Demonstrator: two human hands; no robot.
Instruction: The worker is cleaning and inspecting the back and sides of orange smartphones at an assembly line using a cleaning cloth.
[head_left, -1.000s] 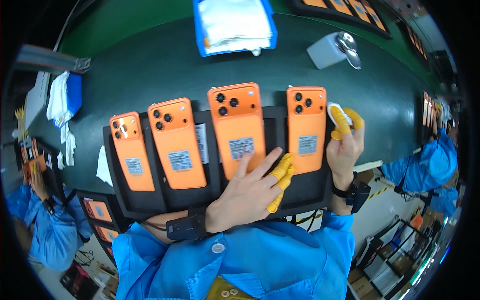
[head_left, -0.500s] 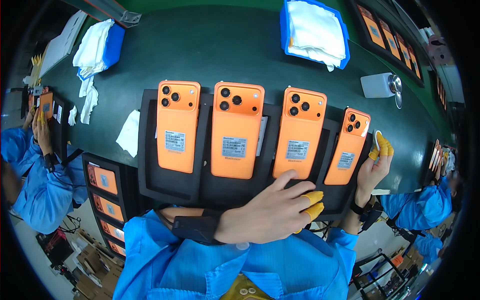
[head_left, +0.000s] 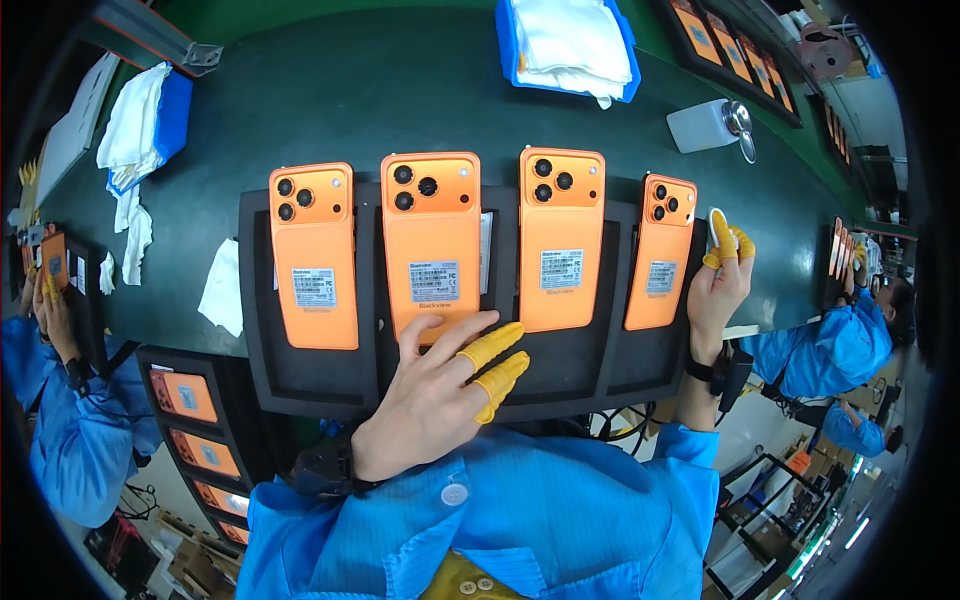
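Observation:
Side by side in a black foam tray (head_left: 335, 375) rest several orange phones, backs up, each with three camera lenses and a white label. My left hand (head_left: 440, 385), yellow cots on two fingers, reaches over the lower end of the second phone from the left (head_left: 432, 260). Its fingers are stretched out and hold nothing; whether they touch the phone I cannot tell. Beside the rightmost phone (head_left: 660, 255), my right hand (head_left: 722, 290) is raised, also in yellow finger cots. A white round pad (head_left: 715, 228) is gripped by its fingers. Both wrists wear black bands.
Blue bins of white cloths stand at the back left (head_left: 172, 115) and back centre (head_left: 570, 45). A white bottle with a metal top (head_left: 700, 127) is at the back right. More phones lie in a black tray (head_left: 225, 440) at lower left. Co-workers sit on both sides.
My left hand has shifted left, from the third phone's lower end to the second's. My right hand still has the white pad beside the rightmost phone. The whole view has shifted somewhat.

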